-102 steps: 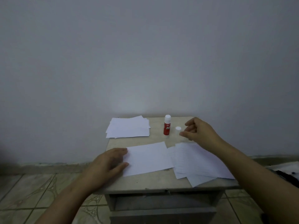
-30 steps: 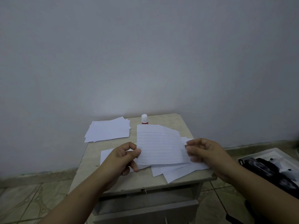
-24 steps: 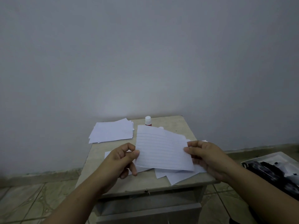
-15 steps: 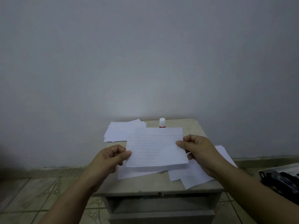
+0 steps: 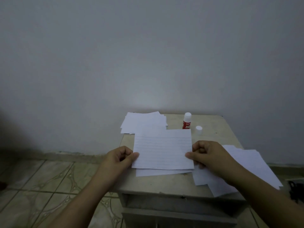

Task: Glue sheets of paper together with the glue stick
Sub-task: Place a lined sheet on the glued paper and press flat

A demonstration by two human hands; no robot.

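A lined white sheet (image 5: 162,148) is held flat just above the table. My left hand (image 5: 120,159) pinches its left edge and my right hand (image 5: 207,155) pinches its right edge. Directly beneath it lies another white sheet (image 5: 158,172), of which only the near strip shows. The red glue stick (image 5: 187,121) stands upright behind the held sheet, uncapped with its white tip up. Its white cap (image 5: 198,129) sits to its right on the table.
A stack of white sheets (image 5: 141,121) lies at the table's (image 5: 164,183) back left. Several loose sheets (image 5: 246,168) spread over the right front edge. A dark object (image 5: 296,191) is on the floor at right. A wall rises right behind the table.
My right hand left the cap area and picked a lined sheet from the right pile. Both hands turned it level and lowered it over the sheet lying at the middle.
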